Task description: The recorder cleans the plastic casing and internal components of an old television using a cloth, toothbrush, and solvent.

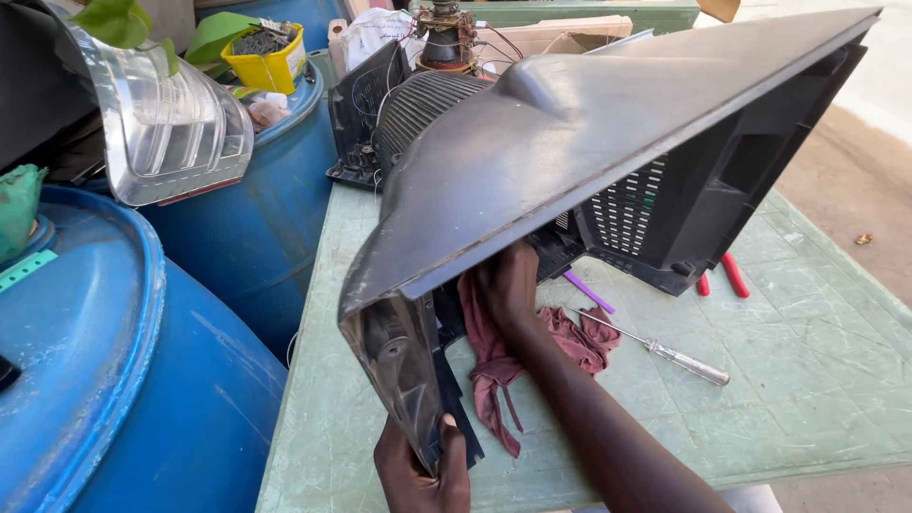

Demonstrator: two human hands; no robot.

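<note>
A large dark plastic television back cover (570, 142) is lifted and tilted above a pale green table (807, 380). My left hand (423, 470) grips its lower near corner at the table's front edge. My right hand (508, 290) reaches under the cover's edge, holding a maroon rag (570, 337) against the inside. Behind the cover stands the picture tube (423, 104) with its circuit board (361, 104).
A clear-handled screwdriver (665, 351) lies on the table right of the rag, near a purple stick (589, 292) and red-handled pliers (727, 275). Blue plastic barrels (142, 380) stand at the left, carrying a clear lamp lens (166, 123) and a yellow tub (266, 57).
</note>
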